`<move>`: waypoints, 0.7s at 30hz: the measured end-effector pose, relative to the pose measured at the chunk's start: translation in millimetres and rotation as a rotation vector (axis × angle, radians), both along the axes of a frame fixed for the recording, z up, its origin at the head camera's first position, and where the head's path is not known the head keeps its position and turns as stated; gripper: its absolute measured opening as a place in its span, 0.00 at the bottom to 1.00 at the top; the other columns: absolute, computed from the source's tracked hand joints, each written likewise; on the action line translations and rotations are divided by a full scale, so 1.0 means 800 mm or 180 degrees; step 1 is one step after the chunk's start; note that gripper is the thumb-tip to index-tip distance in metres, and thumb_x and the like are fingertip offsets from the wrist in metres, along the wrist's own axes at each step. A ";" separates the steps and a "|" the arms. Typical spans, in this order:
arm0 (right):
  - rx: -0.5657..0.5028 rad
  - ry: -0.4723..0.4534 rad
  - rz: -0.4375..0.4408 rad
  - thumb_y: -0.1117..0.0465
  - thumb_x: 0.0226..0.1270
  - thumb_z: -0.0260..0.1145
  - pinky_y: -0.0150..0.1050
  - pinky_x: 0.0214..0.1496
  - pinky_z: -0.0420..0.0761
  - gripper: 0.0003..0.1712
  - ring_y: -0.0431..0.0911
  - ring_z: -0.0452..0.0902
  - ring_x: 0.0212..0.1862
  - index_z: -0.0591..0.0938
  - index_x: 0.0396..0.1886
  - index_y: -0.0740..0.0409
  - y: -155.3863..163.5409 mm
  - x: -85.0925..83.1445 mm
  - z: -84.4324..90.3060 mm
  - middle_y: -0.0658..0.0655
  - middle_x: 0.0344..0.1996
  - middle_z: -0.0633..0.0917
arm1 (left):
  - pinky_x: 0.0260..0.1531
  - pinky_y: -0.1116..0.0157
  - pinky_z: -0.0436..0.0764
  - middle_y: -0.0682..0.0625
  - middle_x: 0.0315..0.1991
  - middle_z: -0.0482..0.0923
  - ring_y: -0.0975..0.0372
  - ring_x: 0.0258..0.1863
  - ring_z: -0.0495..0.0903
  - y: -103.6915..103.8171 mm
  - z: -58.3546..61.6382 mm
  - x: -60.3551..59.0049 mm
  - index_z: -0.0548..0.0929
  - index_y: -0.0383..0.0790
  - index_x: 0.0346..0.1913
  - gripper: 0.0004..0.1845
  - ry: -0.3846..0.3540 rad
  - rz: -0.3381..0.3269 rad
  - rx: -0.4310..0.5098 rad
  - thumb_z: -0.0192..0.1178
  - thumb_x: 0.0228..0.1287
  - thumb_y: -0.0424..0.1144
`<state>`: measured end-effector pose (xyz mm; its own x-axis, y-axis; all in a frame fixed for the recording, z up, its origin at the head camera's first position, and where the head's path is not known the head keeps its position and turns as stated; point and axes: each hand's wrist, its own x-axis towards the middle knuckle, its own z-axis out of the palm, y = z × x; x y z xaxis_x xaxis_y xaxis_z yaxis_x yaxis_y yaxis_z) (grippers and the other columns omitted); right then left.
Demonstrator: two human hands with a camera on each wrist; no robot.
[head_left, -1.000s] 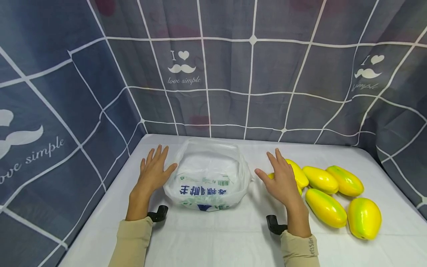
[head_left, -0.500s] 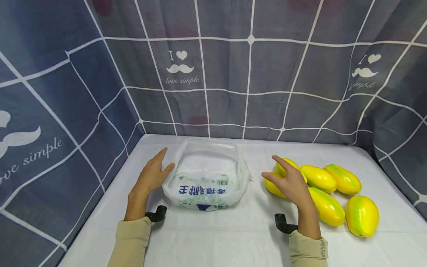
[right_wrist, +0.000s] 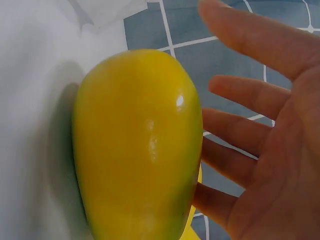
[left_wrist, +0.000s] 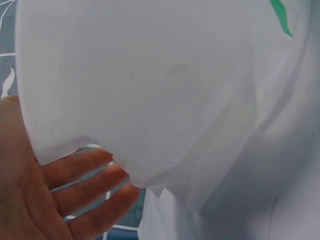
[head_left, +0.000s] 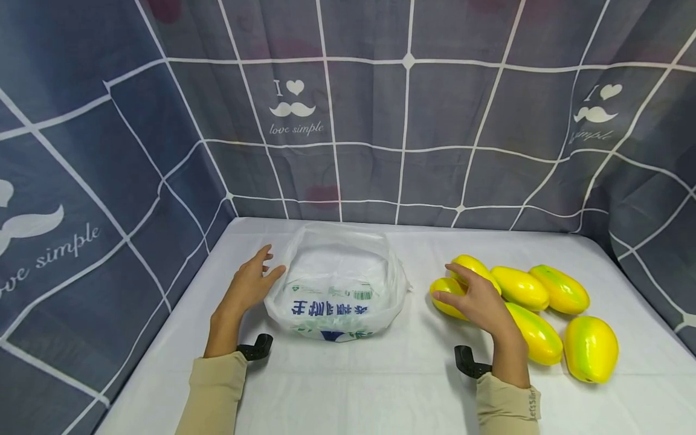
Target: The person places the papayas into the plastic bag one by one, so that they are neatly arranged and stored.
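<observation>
A white plastic bag (head_left: pixel 331 329) with blue and green print stands with its mouth spread wide. My left hand (head_left: pixel 250 287) is at its left side, fingers loosely bent, thumb near the rim; whether it touches cannot be told. In the left wrist view the bag (left_wrist: pixel 140 90) covers part of that hand (left_wrist: pixel 75 200). Over at the right, my right hand (head_left: pixel 484 302) hovers with spread fingers at the nearest yellow fruit (head_left: pixel 447 296), which looks like a papaya or mango. In the right wrist view its fingers (right_wrist: pixel 230 130) lie beside and partly behind the fruit (right_wrist: pixel 140 140), not gripping it.
Several similar fruits lie to the right, among them one at the back (head_left: pixel 560 289) and one at the front right (head_left: pixel 591 349). A white cloth (head_left: pixel 348 399) covers the table. Grey checked curtains (head_left: pixel 370 109) enclose its back and sides.
My right hand has moved right and lower, away from the bag and toward the nearest fruit. My left hand stays by the bag, its fingers now more bent.
</observation>
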<state>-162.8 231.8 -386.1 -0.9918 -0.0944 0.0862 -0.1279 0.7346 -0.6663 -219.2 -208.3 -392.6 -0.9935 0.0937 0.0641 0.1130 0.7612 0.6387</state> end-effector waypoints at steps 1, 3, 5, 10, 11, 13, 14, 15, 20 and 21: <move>0.0010 -0.0012 0.0012 0.45 0.62 0.71 0.63 0.65 0.61 0.42 0.64 0.62 0.68 0.70 0.70 0.62 0.001 0.000 -0.001 0.67 0.67 0.70 | 0.58 0.41 0.67 0.33 0.67 0.67 0.40 0.61 0.71 0.000 0.000 0.000 0.56 0.31 0.75 0.36 -0.0001 -0.0005 -0.0007 0.54 0.74 0.47; 0.0014 -0.0029 0.0035 0.47 0.62 0.72 0.63 0.64 0.62 0.41 0.64 0.63 0.67 0.71 0.69 0.63 0.002 0.000 -0.002 0.68 0.67 0.71 | 0.57 0.42 0.68 0.33 0.65 0.69 0.39 0.60 0.71 0.000 -0.001 0.000 0.59 0.31 0.74 0.34 0.0014 -0.0028 -0.0029 0.54 0.74 0.46; 0.0029 -0.0026 0.0059 0.47 0.61 0.72 0.63 0.63 0.63 0.41 0.64 0.65 0.66 0.71 0.68 0.64 0.003 0.000 -0.003 0.68 0.66 0.72 | 0.56 0.42 0.69 0.33 0.64 0.71 0.38 0.59 0.72 0.001 -0.002 0.001 0.62 0.31 0.73 0.31 0.0042 -0.0046 -0.0041 0.53 0.74 0.45; 0.0082 -0.0012 0.0107 0.50 0.61 0.73 0.62 0.62 0.64 0.41 0.64 0.68 0.63 0.71 0.68 0.68 0.006 0.000 -0.007 0.69 0.63 0.74 | 0.54 0.41 0.71 0.31 0.61 0.72 0.37 0.56 0.74 0.001 -0.003 0.001 0.69 0.31 0.69 0.26 0.0144 -0.0091 -0.0038 0.53 0.74 0.39; 0.0100 -0.0012 0.0112 0.51 0.61 0.73 0.63 0.62 0.65 0.41 0.65 0.68 0.63 0.70 0.68 0.69 0.006 0.000 -0.008 0.70 0.63 0.74 | 0.54 0.41 0.71 0.31 0.61 0.73 0.37 0.56 0.74 0.001 -0.003 0.000 0.69 0.31 0.69 0.25 0.0155 -0.0101 -0.0030 0.53 0.74 0.39; 0.0142 -0.0026 0.0119 0.54 0.62 0.72 0.63 0.62 0.65 0.41 0.65 0.68 0.62 0.69 0.69 0.70 0.007 -0.001 -0.010 0.71 0.62 0.74 | 0.54 0.41 0.71 0.31 0.60 0.73 0.37 0.56 0.74 0.001 -0.004 0.000 0.71 0.31 0.68 0.24 0.0178 -0.0118 -0.0013 0.53 0.74 0.38; 0.0164 -0.0031 0.0119 0.55 0.62 0.72 0.63 0.61 0.65 0.41 0.65 0.68 0.62 0.68 0.69 0.71 0.007 -0.001 -0.011 0.71 0.62 0.74 | 0.54 0.41 0.71 0.31 0.60 0.73 0.37 0.56 0.74 0.001 -0.005 0.000 0.71 0.31 0.67 0.23 0.0184 -0.0123 -0.0004 0.53 0.74 0.37; 0.0186 -0.0029 0.0118 0.56 0.62 0.72 0.63 0.61 0.65 0.41 0.66 0.69 0.62 0.68 0.69 0.71 0.007 -0.002 -0.012 0.71 0.62 0.74 | 0.54 0.41 0.72 0.30 0.60 0.73 0.37 0.56 0.74 0.001 -0.005 0.000 0.71 0.31 0.67 0.23 0.0190 -0.0126 0.0001 0.53 0.74 0.37; 0.0235 0.0002 0.0130 0.60 0.62 0.71 0.64 0.60 0.66 0.38 0.67 0.70 0.61 0.68 0.68 0.72 0.008 -0.004 -0.016 0.73 0.60 0.75 | 0.52 0.42 0.73 0.30 0.58 0.75 0.37 0.55 0.75 0.002 -0.006 -0.001 0.72 0.30 0.66 0.22 0.0221 -0.0123 0.0037 0.53 0.73 0.35; 0.0239 0.0007 0.0133 0.60 0.62 0.71 0.64 0.60 0.66 0.38 0.67 0.70 0.61 0.68 0.68 0.72 0.007 -0.005 -0.015 0.73 0.60 0.75 | 0.52 0.42 0.74 0.30 0.58 0.75 0.38 0.55 0.75 0.002 -0.005 -0.001 0.73 0.30 0.66 0.22 0.0231 -0.0120 0.0045 0.53 0.73 0.35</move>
<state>-166.5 237.8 -398.4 -0.9867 -0.1419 0.0797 -0.1609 0.7764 -0.6093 -220.1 -206.5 -396.8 -0.9820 0.1295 0.1375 0.1878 0.7465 0.6384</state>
